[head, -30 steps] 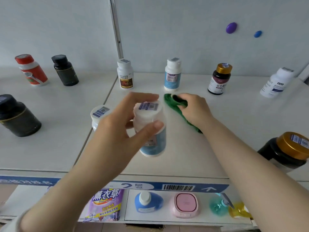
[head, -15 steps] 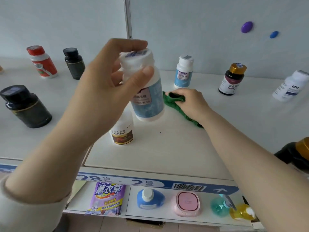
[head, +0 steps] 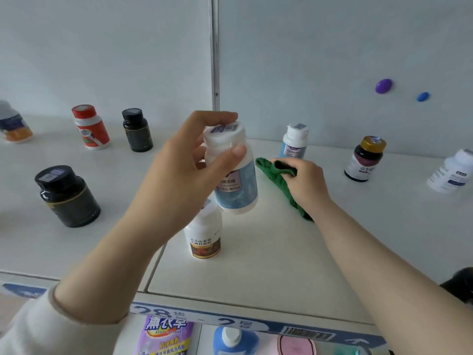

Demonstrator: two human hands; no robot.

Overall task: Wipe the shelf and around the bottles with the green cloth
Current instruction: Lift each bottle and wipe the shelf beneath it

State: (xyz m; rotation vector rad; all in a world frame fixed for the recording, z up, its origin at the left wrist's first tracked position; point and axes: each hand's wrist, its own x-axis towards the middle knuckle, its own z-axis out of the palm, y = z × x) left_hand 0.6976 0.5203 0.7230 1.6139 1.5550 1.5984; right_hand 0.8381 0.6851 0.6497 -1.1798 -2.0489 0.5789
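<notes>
My left hand [head: 189, 167] grips a white bottle with a pale blue label [head: 236, 183] by its cap and holds it in the air above the white shelf [head: 268, 265]. My right hand [head: 304, 183] grips the bunched green cloth [head: 275, 175] and presses it on the shelf just right of the lifted bottle. A white bottle with a brown label [head: 204, 237] stands on the shelf under my left hand. Behind the cloth stands a small white bottle with a blue label [head: 294, 142].
On the left shelf panel stand a large black jar [head: 66, 196], a red-and-white bottle [head: 90, 126] and a small black bottle [head: 137, 130]. At the right stand a dark gold-capped bottle [head: 364, 158] and a white bottle [head: 451, 172]. A lower shelf holds packaged goods [head: 163, 334].
My left hand has raised the blue-label bottle up off the shelf and holds it higher. The camera has tilted upward. My right hand stays on the green cloth in nearly the same place.
</notes>
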